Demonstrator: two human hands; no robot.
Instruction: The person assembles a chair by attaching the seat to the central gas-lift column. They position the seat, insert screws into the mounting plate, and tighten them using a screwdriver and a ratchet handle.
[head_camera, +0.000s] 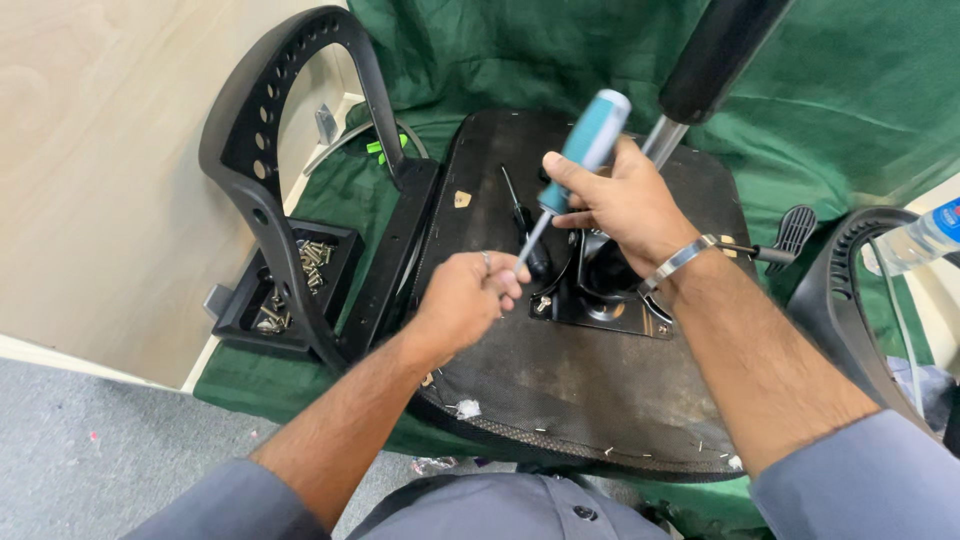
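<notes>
The upturned chair seat (560, 390) is laid underside-up on a green cloth (830, 110) spread over the table; it is judged heavy and stiff, a broad dark slab unlikely to shift under tool pressure, though its fabric skin looks worn and frayed at the near edge. At its middle a black metal mechanism plate (600, 300) is seated, with a gas-lift column (700, 70) rising from it toward the camera — rigid steel, smooth and probably a little slippery on the bright shaft. A black curved armrest frame (265, 160) is stood beside the seat to the left, hard plastic and light for its size, best taken by its arch. A second armrest (850, 290) is seen at the right, next to a clear plastic bottle (920, 240). A small black tray of loose screws (290, 290) is set behind the left frame.

The teal-handled screwdriver (580, 165) is held tilted above the plate: its grip is wrapped by the right hand (625, 205), closed firmly round the lower handle, a metal bangle at the wrist. The thin shank is pinched near the tip by the left hand (465, 300), its fingers curled close. The tool is judged light and stiff — the ribbed handle gives sure purchase, the bare shank less so. Whether a screw is held at the tip cannot be told
</notes>
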